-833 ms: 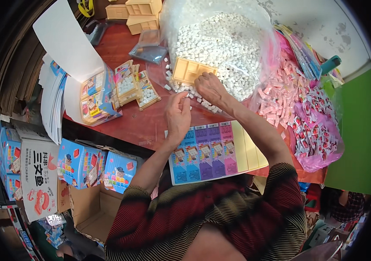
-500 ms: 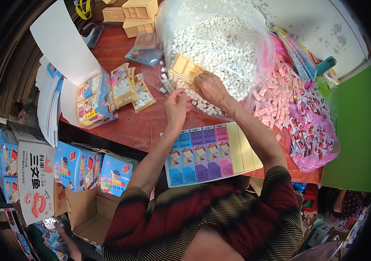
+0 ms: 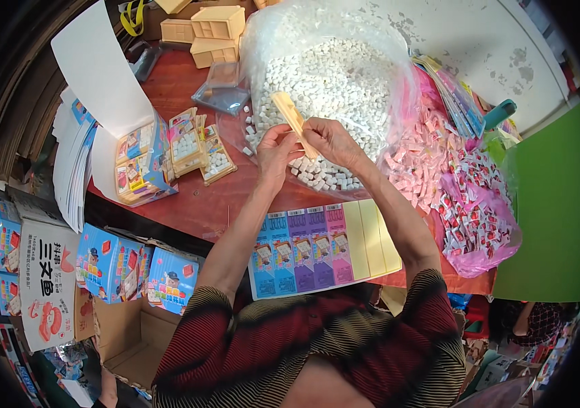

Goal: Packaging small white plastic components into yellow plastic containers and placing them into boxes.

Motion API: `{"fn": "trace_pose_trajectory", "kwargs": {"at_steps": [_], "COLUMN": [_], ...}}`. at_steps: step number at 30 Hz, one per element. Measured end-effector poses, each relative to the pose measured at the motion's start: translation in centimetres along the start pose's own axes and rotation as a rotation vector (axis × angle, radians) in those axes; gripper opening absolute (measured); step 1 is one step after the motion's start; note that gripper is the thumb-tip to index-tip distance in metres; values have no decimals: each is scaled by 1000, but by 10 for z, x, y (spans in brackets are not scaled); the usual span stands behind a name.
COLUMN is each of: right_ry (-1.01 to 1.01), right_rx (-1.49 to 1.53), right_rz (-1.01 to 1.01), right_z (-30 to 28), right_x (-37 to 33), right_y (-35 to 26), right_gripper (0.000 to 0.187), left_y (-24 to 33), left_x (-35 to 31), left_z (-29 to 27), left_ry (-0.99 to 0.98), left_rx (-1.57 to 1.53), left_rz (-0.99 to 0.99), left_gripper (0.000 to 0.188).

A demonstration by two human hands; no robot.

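Note:
My right hand (image 3: pixel 332 141) grips a pale yellow plastic tray (image 3: pixel 288 112) with moulded compartments, tilted nearly on edge. At its lower end, my left hand (image 3: pixel 277 155) has its fingers curled against the tray's left side. Whether those fingers also hold anything small is hidden. Just beyond the hands spreads a large clear plastic bag (image 3: pixel 256 51) full of small white cubes (image 3: pixel 330 75). Some of the cubes lie loose at the bag's near edge, right below the tray.
Filled trays (image 3: pixel 188 146) lie left of the bag, beside an open display box (image 3: pixel 161 166). Printed card sheets (image 3: pixel 303 255) lie in front of me. To the right are pink packets (image 3: pixel 415 153) and a pink bag (image 3: pixel 483 255) of red-and-white sachets. Empty trays (image 3: pixel 216 34) are stacked behind.
The tray has turned from lying face up over the cubes to standing nearly on edge. My left hand has come up to meet it. The whole view has shifted slightly.

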State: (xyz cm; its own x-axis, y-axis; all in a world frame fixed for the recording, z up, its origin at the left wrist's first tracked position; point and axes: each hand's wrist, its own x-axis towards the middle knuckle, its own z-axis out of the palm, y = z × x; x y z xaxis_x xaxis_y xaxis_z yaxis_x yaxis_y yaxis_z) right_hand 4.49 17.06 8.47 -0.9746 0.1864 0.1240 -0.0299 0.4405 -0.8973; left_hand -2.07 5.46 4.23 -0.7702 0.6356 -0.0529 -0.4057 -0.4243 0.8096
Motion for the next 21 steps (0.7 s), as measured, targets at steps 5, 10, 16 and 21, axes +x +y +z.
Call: {"fn": "trace_pose_trajectory", "kwargs": {"at_steps": [5, 10, 16, 21], "right_ry": [20, 44, 212, 174], "right_rx": [-94, 149, 254, 11], "right_rz": [-70, -57, 10, 51], "right_z": [0, 8, 21, 13], "right_x": [-3, -1, -5, -13], "right_y": [-11, 0, -15, -27], "right_gripper": [15, 15, 14, 20], "left_y": [12, 12, 9, 3], "left_x": [-6, -5, -13, -17], "left_z": [6, 8, 5, -2], "left_ry": [36, -63, -323, -239], "left_rx": [94, 3, -396, -296], "left_rz": [53, -24, -71, -106], "left_gripper": [24, 35, 40, 46]}}
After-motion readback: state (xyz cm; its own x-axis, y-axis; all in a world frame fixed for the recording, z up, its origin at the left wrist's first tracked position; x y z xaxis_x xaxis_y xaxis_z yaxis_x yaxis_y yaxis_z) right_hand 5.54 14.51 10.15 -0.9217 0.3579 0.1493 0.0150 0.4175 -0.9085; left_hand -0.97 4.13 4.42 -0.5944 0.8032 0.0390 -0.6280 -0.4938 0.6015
